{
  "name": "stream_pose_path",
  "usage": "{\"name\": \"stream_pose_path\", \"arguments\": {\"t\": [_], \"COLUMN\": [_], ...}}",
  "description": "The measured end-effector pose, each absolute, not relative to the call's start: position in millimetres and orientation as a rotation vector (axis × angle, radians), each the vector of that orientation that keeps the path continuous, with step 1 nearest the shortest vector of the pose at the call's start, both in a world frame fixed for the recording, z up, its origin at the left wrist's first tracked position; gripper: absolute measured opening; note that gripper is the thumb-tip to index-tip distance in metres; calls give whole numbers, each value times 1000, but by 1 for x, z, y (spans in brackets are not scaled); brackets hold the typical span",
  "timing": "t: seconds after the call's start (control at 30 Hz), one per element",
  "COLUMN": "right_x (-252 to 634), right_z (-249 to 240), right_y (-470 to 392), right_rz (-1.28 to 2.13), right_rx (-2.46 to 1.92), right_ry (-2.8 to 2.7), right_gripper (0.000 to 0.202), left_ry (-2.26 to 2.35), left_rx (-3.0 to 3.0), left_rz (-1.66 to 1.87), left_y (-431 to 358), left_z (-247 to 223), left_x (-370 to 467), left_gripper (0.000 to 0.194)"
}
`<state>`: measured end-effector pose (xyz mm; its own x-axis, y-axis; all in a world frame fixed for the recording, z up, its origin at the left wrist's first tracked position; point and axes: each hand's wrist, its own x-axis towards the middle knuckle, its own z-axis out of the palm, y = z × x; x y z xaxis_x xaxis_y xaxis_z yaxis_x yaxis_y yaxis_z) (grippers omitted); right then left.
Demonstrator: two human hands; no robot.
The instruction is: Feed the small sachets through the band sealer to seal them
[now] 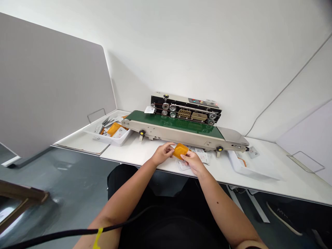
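An orange packet (181, 150) is held up between my hands, just in front of the machine's near edge. My right hand (193, 162) grips its lower right corner, thumb on top. At its left edge is my left hand (164, 153), with bent fingers close together near the packet; whether they pinch it is too small to tell. Beneath and behind my right hand, white printed packets (203, 156) lie on the table. Behind them stands a sealing machine (185, 112) with a green conveyor belt (166, 121). A white packet (149, 110) sits at the machine's left end.
A white bin (114, 140) at the left holds orange and white packets. Another white bin (255, 172) at the right contains a few packets. A grey panel (57, 79) stands at the left. A black cable (59, 234) crosses the lower left.
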<state>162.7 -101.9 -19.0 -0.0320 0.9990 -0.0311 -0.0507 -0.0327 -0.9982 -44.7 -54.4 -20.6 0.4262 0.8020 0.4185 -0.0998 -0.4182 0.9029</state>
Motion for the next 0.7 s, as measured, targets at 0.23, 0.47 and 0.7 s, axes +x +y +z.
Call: {"name": "stream_pose_path", "arguments": {"t": [0.23, 0.47, 0.7], "right_x": [237, 353, 353], "right_z": [45, 112, 114], "right_y": [-74, -4, 31], "right_rz": [937, 381, 556], "right_rx": [-1110, -1183, -1391], "right_ry": [-1009, -670, -602], "right_gripper": [55, 39, 35], "left_ry": [636, 689, 721], "left_rx": [1823, 2078, 2142], "left_rz": [1184, 1129, 1089], "left_y": [-56, -53, -57], "left_z": [-17, -17, -12], "left_x": [-48, -52, -53], "left_gripper": [47, 40, 41]}}
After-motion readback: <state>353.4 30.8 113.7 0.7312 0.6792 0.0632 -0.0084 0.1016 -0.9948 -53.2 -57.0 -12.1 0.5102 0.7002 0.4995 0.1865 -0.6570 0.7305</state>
